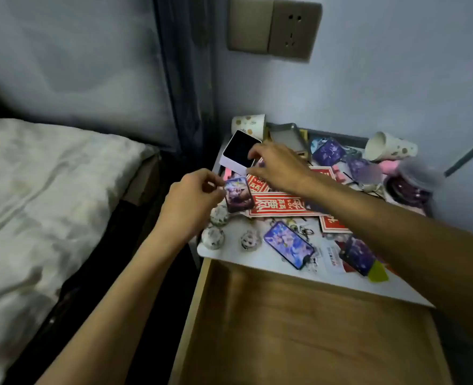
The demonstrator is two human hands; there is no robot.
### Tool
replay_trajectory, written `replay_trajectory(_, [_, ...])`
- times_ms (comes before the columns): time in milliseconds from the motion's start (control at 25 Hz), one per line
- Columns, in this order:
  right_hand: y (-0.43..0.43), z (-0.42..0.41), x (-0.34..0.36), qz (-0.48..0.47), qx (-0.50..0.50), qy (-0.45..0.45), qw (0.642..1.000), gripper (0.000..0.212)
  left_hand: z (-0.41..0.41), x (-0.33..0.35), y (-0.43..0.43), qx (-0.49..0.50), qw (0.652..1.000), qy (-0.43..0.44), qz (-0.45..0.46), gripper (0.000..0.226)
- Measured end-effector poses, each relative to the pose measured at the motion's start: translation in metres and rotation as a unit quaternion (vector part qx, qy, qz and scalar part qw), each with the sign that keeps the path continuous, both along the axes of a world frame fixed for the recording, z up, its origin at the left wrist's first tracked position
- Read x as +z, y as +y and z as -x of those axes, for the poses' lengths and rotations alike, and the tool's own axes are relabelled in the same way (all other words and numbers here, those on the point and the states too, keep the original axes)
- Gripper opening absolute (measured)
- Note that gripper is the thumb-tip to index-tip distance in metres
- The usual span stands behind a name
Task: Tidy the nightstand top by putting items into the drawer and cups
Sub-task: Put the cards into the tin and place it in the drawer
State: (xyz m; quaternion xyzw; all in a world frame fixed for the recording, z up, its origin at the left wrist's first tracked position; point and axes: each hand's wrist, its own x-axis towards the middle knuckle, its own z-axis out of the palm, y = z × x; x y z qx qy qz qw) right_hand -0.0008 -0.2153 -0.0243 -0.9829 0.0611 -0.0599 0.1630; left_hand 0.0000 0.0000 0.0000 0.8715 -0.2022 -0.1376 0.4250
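Observation:
The white nightstand top point(271, 262) is littered with picture cards, red paper slips point(280, 204), round badges point(214, 237) and keychains. My left hand point(191, 198) pinches a small picture card point(238, 194) by its left edge, just above the top's left side. My right hand point(277, 165) reaches across to the white box with a black face point(242, 148) at the back left, thumb and fingers on its right edge. The wooden drawer point(313, 329) below stands pulled out, with nothing visible inside. Two paper cups lie on their sides at the back: one at the left point(248, 123), one at the right point(391, 148).
A bed with a pale cover point(49, 190) lies to the left, a dark gap between it and the nightstand. A wall socket point(274, 26) sits above. A clear jar point(413, 184) and a grey tray point(285, 137) stand at the back.

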Motion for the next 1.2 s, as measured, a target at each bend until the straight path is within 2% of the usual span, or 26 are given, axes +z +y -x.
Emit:
replay_trajectory(120, [0.007, -0.031, -0.013, 0.064, -0.022, -0.011, 0.998, 0.038, -0.018, -0.014, 0.004, 0.032, 0.998, -0.056, -0.004, 0.008])
replay_trajectory(280, [0.012, -0.044, -0.025, 0.122, -0.032, -0.025, 0.992, 0.026, -0.026, -0.022, 0.011, 0.055, 0.998, 0.002, 0.004, 0.02])
replay_trajectory(360, [0.012, -0.044, -0.025, 0.132, -0.039, -0.032, 0.99, 0.024, -0.028, -0.021, 0.012, 0.07, 0.995, 0.051, 0.04, 0.019])
replay_trajectory(520, [0.015, -0.026, -0.006, 0.084, -0.047, -0.044, 0.994, 0.022, -0.027, -0.01, 0.007, 0.114, 0.968, 0.148, 0.167, 0.007])
replay_trajectory(640, [0.027, 0.013, 0.017, 0.045, -0.01, -0.064, 0.997, 0.019, -0.02, 0.0, -0.003, 0.124, 0.934, 0.232, 0.24, 0.024])
replay_trajectory(800, [0.042, 0.068, 0.033, 0.006, 0.108, -0.056, 0.993, 0.017, -0.011, -0.003, -0.024, 0.103, 0.91, 0.295, 0.271, 0.034])
replay_trajectory(880, [0.037, 0.082, 0.033, -0.006, 0.14, -0.065, 0.988, 0.019, -0.004, -0.005, -0.034, 0.104, 0.909, 0.294, 0.277, 0.026])
replay_trajectory(920, [0.03, 0.084, 0.033, -0.037, 0.12, -0.072, 0.989, 0.019, -0.002, -0.006, -0.037, 0.105, 0.909, 0.297, 0.275, 0.024])
replay_trajectory(1000, [-0.002, 0.078, 0.029, -0.088, -0.013, -0.105, 0.99, 0.019, -0.002, -0.008, -0.04, 0.107, 0.907, 0.305, 0.27, 0.025])
replay_trajectory(1080, [-0.058, 0.065, 0.017, -0.004, -0.195, -0.094, 0.976, 0.019, -0.002, -0.01, -0.042, 0.107, 0.901, 0.316, 0.277, 0.026])
replay_trajectory(1200, [-0.122, 0.06, -0.001, 0.162, -0.339, 0.079, 0.923, 0.027, 0.0, -0.009, -0.046, 0.088, 0.894, 0.333, 0.285, 0.032])
